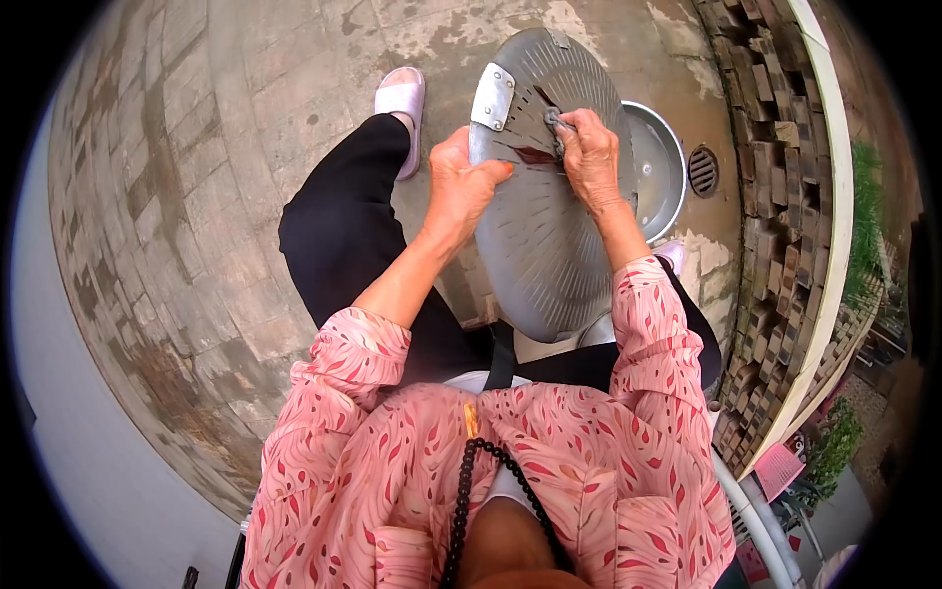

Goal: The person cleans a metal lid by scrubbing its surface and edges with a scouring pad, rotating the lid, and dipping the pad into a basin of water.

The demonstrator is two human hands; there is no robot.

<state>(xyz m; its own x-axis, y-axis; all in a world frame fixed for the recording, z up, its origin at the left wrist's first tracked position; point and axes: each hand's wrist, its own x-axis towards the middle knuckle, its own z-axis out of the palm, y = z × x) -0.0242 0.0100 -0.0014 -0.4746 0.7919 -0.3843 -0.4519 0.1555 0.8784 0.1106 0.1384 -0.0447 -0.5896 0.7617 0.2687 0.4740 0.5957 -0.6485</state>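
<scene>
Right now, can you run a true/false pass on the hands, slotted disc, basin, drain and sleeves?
1. The left hand grips the slotted disc at its edge. True.
2. The right hand is empty. False: it holds a grey wad at the disc's face.
3. In the picture, the basin shows between the disc and the drain. True.
4. The disc lies flat on the paving. False: it is tilted up between the legs.
5. The sleeves are plain white. False: pink, patterned.

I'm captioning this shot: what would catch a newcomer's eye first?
Probably the big slotted grey disc tilted in front of the lap, the left hand at its left edge and the right hand holding a grey wad at its upper part. Next, the pink patterned shirt across the bottom.
</scene>
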